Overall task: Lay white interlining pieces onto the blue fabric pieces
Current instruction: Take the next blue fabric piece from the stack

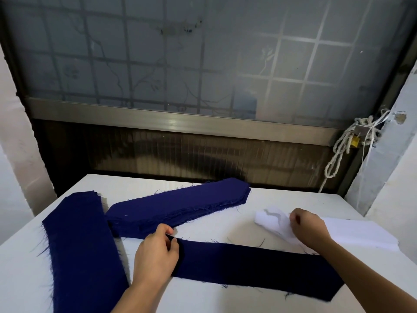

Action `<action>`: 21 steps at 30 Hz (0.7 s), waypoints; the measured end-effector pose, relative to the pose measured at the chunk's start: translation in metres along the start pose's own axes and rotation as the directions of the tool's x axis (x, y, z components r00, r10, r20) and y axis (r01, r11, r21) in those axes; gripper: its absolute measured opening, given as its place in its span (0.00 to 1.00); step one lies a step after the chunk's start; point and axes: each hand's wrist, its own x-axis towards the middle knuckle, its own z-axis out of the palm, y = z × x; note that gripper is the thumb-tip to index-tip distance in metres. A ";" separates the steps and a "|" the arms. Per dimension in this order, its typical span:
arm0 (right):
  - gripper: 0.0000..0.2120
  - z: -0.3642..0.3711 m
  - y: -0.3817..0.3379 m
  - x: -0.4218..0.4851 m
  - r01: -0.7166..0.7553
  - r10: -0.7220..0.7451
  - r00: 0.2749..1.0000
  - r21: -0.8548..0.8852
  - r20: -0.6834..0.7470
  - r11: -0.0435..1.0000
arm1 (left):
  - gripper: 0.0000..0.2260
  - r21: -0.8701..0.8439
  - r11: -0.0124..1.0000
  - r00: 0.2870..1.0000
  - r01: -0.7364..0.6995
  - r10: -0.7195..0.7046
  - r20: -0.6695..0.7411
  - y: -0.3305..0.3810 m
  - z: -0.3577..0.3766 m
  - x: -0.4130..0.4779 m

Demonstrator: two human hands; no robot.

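Left hand (155,256) pinches the blue strip's (248,260) end on the bench (203,297); right hand (306,224) grips a crumpled white piece (270,221) atop its stack (361,232).

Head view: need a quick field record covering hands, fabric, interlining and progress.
left hand: grips the left end of the single blue piece
right hand: pinches the top of the white interlining stack
single blue piece: flat across the near table, no interlining on it yet
left blue stack: at the table's left side
back blue stack: beyond the left hand, angled
white interlining stack: at the table's right, its end at the hand rumpled
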 end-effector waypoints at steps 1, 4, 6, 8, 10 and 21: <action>0.11 -0.002 0.002 -0.001 -0.020 0.020 1.000 0.064 0.005 0.998 | 0.07 -0.007 1.000 1.000 -0.003 0.003 -0.007 0.000 0.000 0.000; 0.08 -0.010 0.000 -0.004 -0.026 0.030 0.999 0.227 -0.013 0.974 | 0.07 -0.028 0.999 1.000 -0.019 0.018 -0.025 0.001 0.000 -0.001; 0.06 -0.019 -0.009 -0.008 0.018 -0.004 0.998 0.253 -0.055 0.967 | 0.07 -0.035 0.998 0.998 -0.056 0.055 -0.033 0.002 0.001 -0.001; 0.04 -0.026 -0.026 -0.017 0.090 -0.074 0.994 0.241 -0.074 0.966 | 0.06 -0.074 0.993 0.996 -0.091 0.089 -0.029 0.004 0.002 -0.002; 0.03 -0.030 -0.050 -0.032 0.202 -0.187 0.979 0.247 -0.081 0.948 | 0.07 -0.171 0.983 0.997 -0.070 0.075 0.024 0.004 0.004 -0.002; 0.04 0.027 -0.173 -0.139 0.548 -0.551 0.834 0.075 0.022 0.833 | 0.31 -0.678 0.637 0.864 0.368 0.035 0.502 0.014 -0.009 -0.008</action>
